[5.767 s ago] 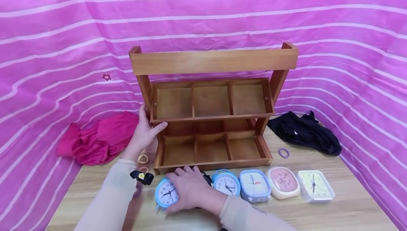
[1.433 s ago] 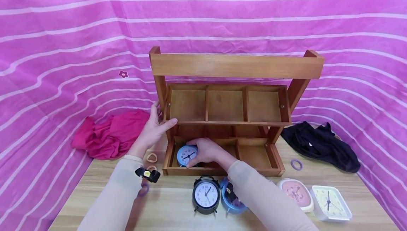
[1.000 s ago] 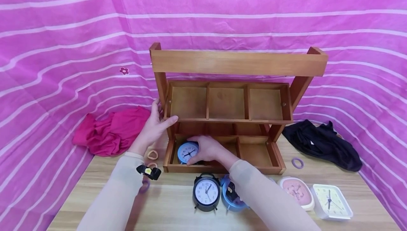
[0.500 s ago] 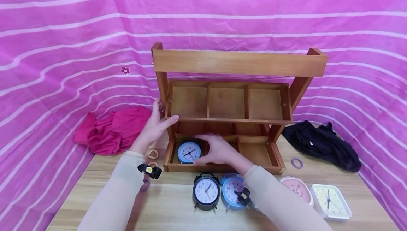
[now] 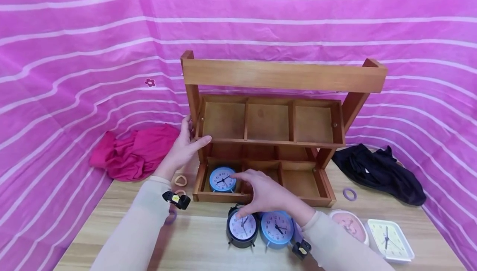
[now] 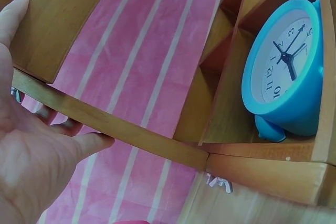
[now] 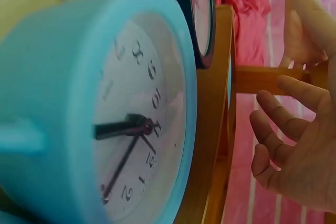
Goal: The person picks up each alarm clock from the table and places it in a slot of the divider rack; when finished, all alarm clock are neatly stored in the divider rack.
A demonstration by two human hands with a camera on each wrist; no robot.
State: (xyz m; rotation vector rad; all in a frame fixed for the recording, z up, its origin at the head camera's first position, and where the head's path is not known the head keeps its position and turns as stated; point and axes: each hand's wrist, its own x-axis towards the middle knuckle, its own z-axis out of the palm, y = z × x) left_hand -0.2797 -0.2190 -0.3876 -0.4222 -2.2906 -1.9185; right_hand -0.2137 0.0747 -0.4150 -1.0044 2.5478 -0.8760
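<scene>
A two-tier wooden rack (image 5: 283, 74) stands at the middle. My left hand (image 5: 180, 151) grips its left side, thumb on the upper tray's front and fingers behind the upright. A round blue alarm clock (image 5: 222, 180) sits in the lower tray's left compartment, also seen face-on in the left wrist view. My right hand (image 5: 272, 194) hovers in front of the lower tray with fingers spread, holding nothing; its thumb overlaps a black alarm clock (image 5: 243, 233). Beside that, a second blue alarm clock (image 5: 277, 230) stands under my right wrist, filling much of the right wrist view.
Further right are a pink clock (image 5: 350, 224) and a white square clock (image 5: 389, 240). Pink cloth (image 5: 136, 153) lies left and black cloth (image 5: 378, 173) right. Hair ties lie near the rack, one of them a purple ring (image 5: 349, 194). Striped fabric (image 5: 261, 14) surrounds the wooden tabletop.
The right hand carried the blue clock from the table into the lower left compartment, let it go, and drew back toward the black clock. The left hand has kept its grip on the rack.
</scene>
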